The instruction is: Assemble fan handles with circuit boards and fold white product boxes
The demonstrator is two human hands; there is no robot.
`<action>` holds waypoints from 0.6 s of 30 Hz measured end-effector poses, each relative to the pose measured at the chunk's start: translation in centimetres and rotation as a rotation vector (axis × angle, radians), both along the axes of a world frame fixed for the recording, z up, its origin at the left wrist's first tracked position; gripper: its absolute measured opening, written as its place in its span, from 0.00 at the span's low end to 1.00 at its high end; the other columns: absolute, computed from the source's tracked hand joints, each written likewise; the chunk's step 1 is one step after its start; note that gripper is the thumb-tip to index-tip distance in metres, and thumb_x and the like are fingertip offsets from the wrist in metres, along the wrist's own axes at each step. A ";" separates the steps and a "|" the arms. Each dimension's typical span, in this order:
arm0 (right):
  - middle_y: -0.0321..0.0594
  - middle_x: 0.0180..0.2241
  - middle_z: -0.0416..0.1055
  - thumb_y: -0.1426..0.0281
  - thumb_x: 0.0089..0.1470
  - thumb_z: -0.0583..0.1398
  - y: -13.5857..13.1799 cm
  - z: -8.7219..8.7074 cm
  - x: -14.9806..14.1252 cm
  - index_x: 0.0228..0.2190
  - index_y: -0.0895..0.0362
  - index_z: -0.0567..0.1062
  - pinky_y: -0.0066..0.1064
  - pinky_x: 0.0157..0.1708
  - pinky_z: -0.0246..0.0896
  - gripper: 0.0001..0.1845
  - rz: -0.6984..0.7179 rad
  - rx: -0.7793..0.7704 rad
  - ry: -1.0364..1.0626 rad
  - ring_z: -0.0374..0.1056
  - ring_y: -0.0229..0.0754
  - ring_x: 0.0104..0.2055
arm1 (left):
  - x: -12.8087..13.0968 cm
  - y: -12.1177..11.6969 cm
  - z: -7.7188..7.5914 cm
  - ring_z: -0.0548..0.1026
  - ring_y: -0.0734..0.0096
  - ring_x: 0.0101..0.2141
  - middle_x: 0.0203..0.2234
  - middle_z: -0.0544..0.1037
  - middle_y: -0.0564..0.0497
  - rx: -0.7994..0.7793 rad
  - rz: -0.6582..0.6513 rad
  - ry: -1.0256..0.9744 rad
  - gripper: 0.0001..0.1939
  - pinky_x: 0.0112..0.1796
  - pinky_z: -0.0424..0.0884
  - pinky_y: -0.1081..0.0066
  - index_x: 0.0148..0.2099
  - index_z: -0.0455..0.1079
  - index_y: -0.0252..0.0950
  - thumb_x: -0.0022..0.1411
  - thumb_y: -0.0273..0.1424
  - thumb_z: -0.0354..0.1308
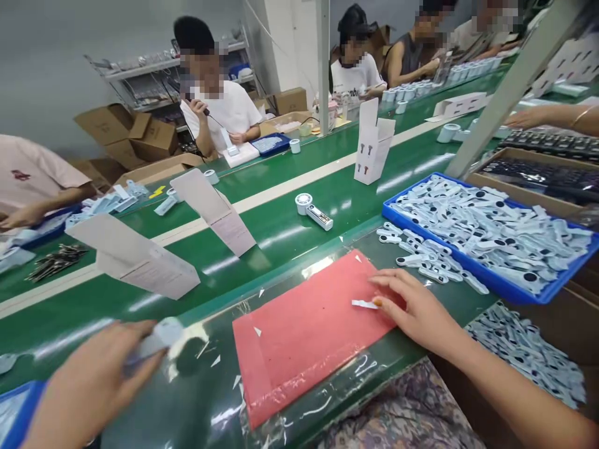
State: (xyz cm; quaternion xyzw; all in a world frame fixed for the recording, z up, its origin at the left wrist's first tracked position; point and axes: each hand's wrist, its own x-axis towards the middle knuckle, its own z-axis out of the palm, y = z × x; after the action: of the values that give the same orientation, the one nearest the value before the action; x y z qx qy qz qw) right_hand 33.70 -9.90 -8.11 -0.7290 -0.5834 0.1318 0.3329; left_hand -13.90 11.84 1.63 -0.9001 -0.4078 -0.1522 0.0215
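**Red mat and a small white strip under my right hand**

Red mat (304,337) lies flat on the clear-covered bench directly in front of me, at the centre of my view, with its far corner pointing toward 1 o'clock. Beyond it, from 9 o'clock across to 2 o'clock, runs the green conveyor belt (281,231), carrying tilted white cartons (135,259) at 10 o'clock and an upright white box (372,146) at 1 o'clock. At 3 o'clock a blue tray (515,293) is heaped with pale blue plastic parts (491,231); a few of those parts lie loose on the bench just beside the tray's near-left edge. A small white fan unit (314,211) rests on the belt at 12 o'clock.

My right hand (421,308) rests on the mat's right corner at 3 o'clock, fingers loosely spread, with the index fingertip touching a small white strip (364,304) that lies flat on the mat. It presses rather than grips.

My left hand (88,386), blurred at 8 o'clock, is closed around a pale blue part (161,337), pinching it at the fingertips above the bench.

Other people sit along the far side of the belt from 9 o'clock to 2 o'clock, hands at their own trays.
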 end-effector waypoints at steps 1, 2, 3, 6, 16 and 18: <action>0.47 0.53 0.68 0.60 0.64 0.57 -0.4 0.0 0.3 0.51 0.51 0.73 0.47 0.54 0.63 0.17 0.022 -0.010 -0.016 0.65 0.52 0.56 | 3.3 -2.3 0.4 0.76 0.54 0.38 0.36 0.77 0.56 0.041 -0.113 0.078 0.16 0.41 0.73 0.51 0.49 0.68 0.56 0.58 0.44 0.61; 0.46 0.51 0.69 0.59 0.63 0.58 -0.7 -0.1 0.6 0.50 0.51 0.73 0.47 0.53 0.64 0.17 0.043 -0.022 -0.043 0.66 0.52 0.54 | 6.7 -4.4 0.6 0.76 0.54 0.39 0.38 0.77 0.55 0.133 -0.220 0.087 0.16 0.44 0.73 0.49 0.51 0.67 0.56 0.60 0.41 0.60; 0.46 0.49 0.70 0.58 0.62 0.59 -0.9 -0.2 0.8 0.48 0.52 0.74 0.47 0.52 0.64 0.16 0.060 -0.029 -0.069 0.66 0.52 0.52 | 9.9 -6.2 0.6 0.75 0.55 0.40 0.39 0.77 0.52 0.185 -0.300 0.123 0.18 0.48 0.72 0.49 0.54 0.66 0.54 0.61 0.35 0.58; 0.44 0.47 0.71 0.59 0.63 0.59 -1.2 -0.3 0.6 0.46 0.50 0.76 0.47 0.49 0.63 0.13 0.108 -0.029 -0.110 0.67 0.51 0.49 | 17.8 -10.1 -0.4 0.74 0.55 0.40 0.35 0.75 0.48 0.327 -0.436 0.160 0.18 0.54 0.67 0.45 0.54 0.68 0.47 0.62 0.29 0.59; 0.41 0.48 0.73 0.66 0.65 0.59 -1.8 -1.4 0.0 0.44 0.50 0.76 0.44 0.46 0.58 0.07 0.170 0.056 -0.225 0.66 0.50 0.50 | 23.0 -10.5 -3.5 0.69 0.52 0.49 0.48 0.72 0.40 0.060 -0.522 0.291 0.14 0.48 0.71 0.51 0.54 0.66 0.38 0.67 0.30 0.56; 0.40 0.46 0.74 0.66 0.66 0.56 -1.7 -1.1 0.1 0.44 0.50 0.75 0.42 0.44 0.59 0.08 0.169 0.079 -0.182 0.68 0.48 0.48 | 22.6 -9.8 -3.8 0.69 0.52 0.48 0.50 0.70 0.40 -0.015 -0.495 0.260 0.14 0.46 0.71 0.53 0.54 0.66 0.38 0.67 0.33 0.57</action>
State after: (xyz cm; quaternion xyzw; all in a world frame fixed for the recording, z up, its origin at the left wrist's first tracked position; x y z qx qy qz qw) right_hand 33.77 -11.60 -9.18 -0.6726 -0.6752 0.0694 0.2948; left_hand 8.66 2.09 -2.16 -0.9843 -0.1706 -0.0332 0.0291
